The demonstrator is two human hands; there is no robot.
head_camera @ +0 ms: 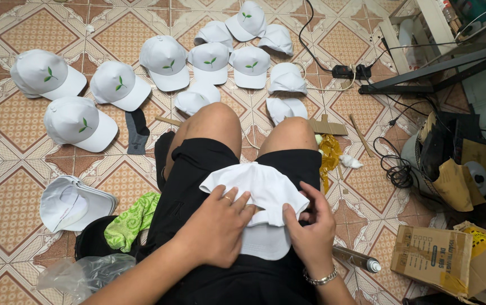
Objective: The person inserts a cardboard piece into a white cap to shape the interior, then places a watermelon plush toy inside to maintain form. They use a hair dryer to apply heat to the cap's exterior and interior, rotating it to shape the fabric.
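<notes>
A plain white cap point(257, 186) lies upside-down on my lap, over black shorts. My left hand point(217, 226) lies flat on the cap's left side, a ring on one finger, pressing the fabric down. My right hand point(310, 226), with a metal bracelet at the wrist, pinches the cap's right edge near the brim. Both knees point away from me toward the tiled floor.
Several white caps with a green leaf mark point(166, 59) are spread over the tiles ahead. A stack of white caps point(70, 203) and a green cloth point(133, 220) lie at my left. Cardboard boxes point(432, 254), a spray can point(356, 258), cables point(395, 169) and a power strip point(350, 72) are at right.
</notes>
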